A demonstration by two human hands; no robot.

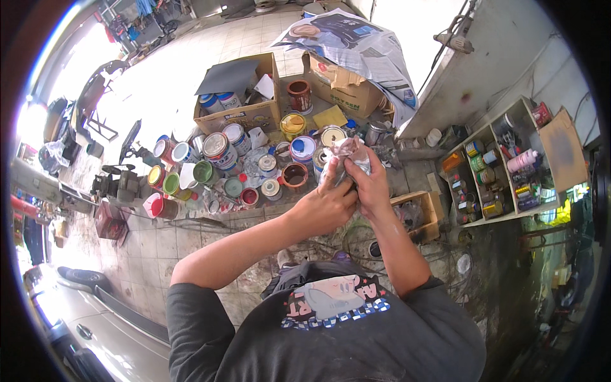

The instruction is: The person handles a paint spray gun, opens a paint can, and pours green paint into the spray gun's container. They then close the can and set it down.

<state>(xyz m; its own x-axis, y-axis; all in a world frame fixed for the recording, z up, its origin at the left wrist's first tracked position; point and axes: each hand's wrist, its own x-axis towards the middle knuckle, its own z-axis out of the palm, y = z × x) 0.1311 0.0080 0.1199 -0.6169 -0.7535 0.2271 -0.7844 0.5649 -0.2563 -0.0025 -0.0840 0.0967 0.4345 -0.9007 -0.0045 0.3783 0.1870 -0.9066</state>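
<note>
In front of my chest, above the near edge of the row of paint cans, both hands grip a crumpled, shiny, pinkish-grey piece of what looks like thin plastic (349, 151). My left hand (324, 207) is closed at its lower left side, with one digit pointing up along it. My right hand (374, 188) wraps its right side, thumb pressed against the front. The lower part of the crumpled plastic is hidden behind my fingers. Just beyond are a can with a cream top (333, 135), a purple-rimmed can (303, 148) and a brown-stained can (294, 175).
Open paint cans, including a green one (203, 172), crowd the area ahead. Behind them stand a cardboard box of cans (238, 120) and another box (340, 89) under newspaper (382, 54). A shelf of bottles (496, 169) stands right; a car (102, 318) is lower left.
</note>
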